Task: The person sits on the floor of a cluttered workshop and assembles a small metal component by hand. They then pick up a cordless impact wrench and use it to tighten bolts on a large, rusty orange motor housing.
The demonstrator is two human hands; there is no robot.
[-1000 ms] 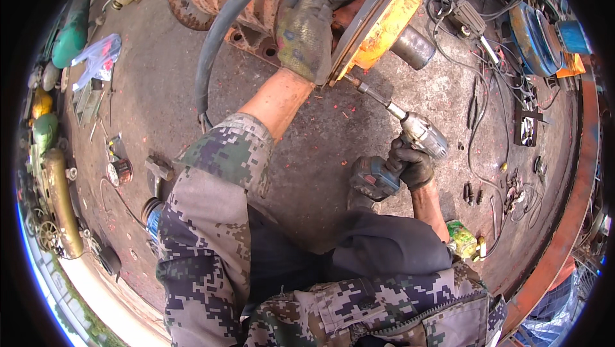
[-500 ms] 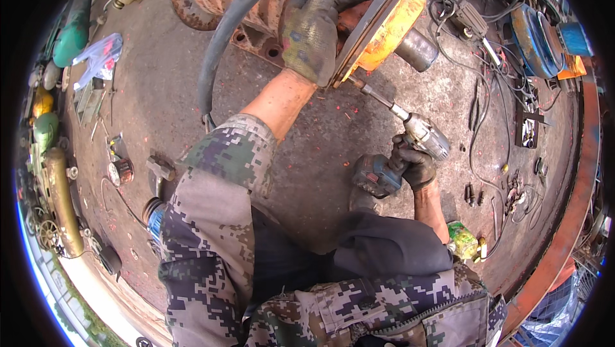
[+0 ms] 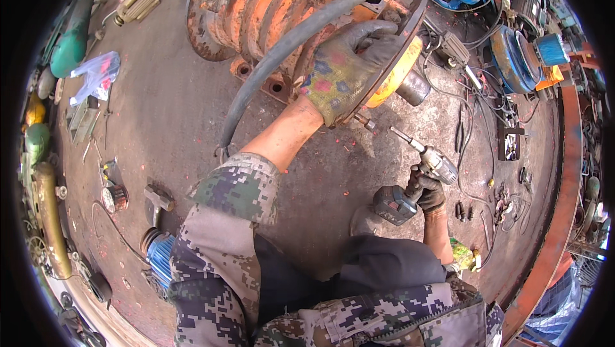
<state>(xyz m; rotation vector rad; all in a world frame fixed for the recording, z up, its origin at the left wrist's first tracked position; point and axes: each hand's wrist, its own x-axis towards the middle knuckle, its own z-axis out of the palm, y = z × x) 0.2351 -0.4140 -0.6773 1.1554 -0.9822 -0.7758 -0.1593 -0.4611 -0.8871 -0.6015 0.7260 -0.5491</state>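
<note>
My left hand (image 3: 343, 75), in a worn, coloured work glove, lies against the back of a round metal flange (image 3: 394, 62) with a yellow hub (image 3: 400, 78) on its front. Its fingers stretch toward the flange, their tips partly hidden. From the flange's lower edge sticks a bolt (image 3: 366, 122). In its dark glove, my right hand (image 3: 428, 191) grips the handle of a cordless impact wrench (image 3: 438, 166). The wrench's long socket (image 3: 407, 137) points at the bolt with a gap between them. Behind the flange lies a rusty orange ribbed housing (image 3: 256, 11).
A thick black cable (image 3: 282, 59) arches over the housing into its open box. A hammer (image 3: 157, 201) and a tin can (image 3: 114, 198) lie on the floor at left. Blue motor parts (image 3: 516, 59), thin cables and several loose sockets (image 3: 462, 211) are at right, beside a rusty steel beam (image 3: 554, 219).
The impact wrench has drawn back from the flange's edge, down and to the right, baring the bolt. My view has shifted, showing more of the housing. My left hand sits lower on the flange.
</note>
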